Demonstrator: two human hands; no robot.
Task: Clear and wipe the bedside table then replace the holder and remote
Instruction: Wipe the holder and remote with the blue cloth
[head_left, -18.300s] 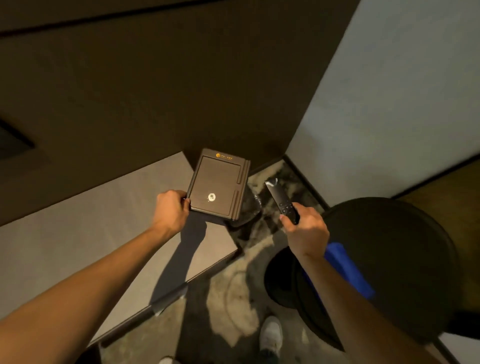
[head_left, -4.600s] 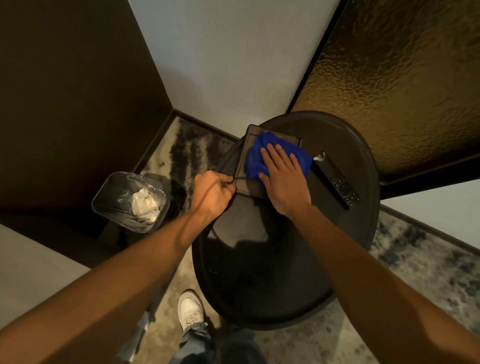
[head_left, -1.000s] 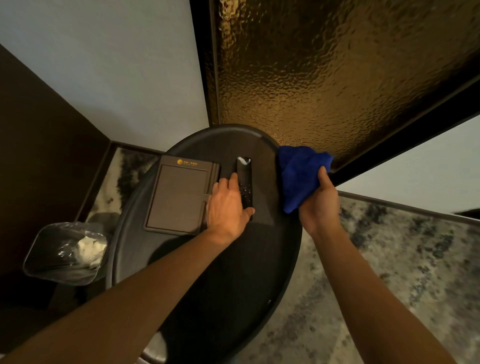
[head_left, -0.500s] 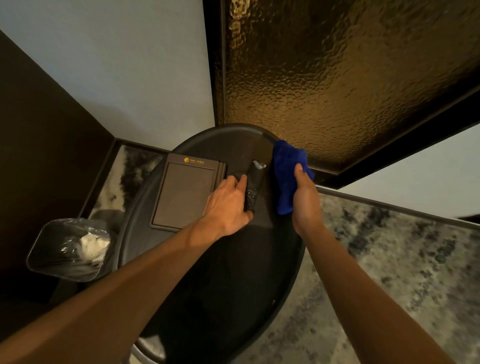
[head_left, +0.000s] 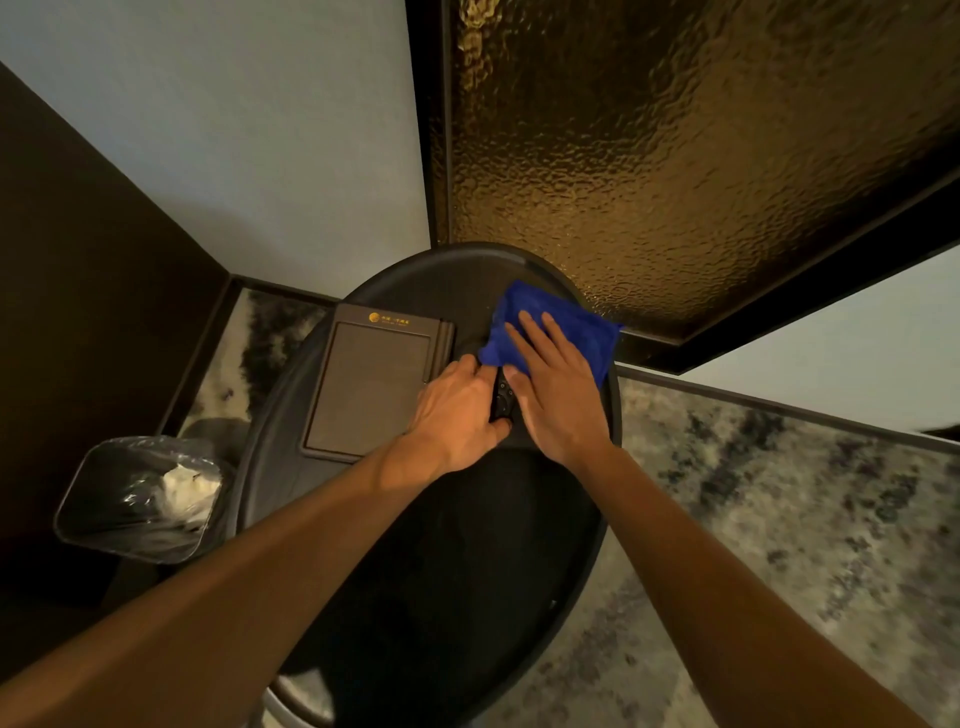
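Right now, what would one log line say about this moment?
left hand: holds remote | right hand: presses blue cloth over remote | holder: on table

My right hand (head_left: 558, 395) presses the blue cloth (head_left: 558, 325) flat over the far end of the remote (head_left: 503, 400) on the round black tabletop (head_left: 457, 545). My left hand (head_left: 457, 410) grips the remote's near end, beside the brown holder (head_left: 374, 384).

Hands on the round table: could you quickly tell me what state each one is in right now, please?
Left hand: fingers curled round the remote, holding it on the table.
Right hand: open, flat fingers pressing the blue cloth over the remote.
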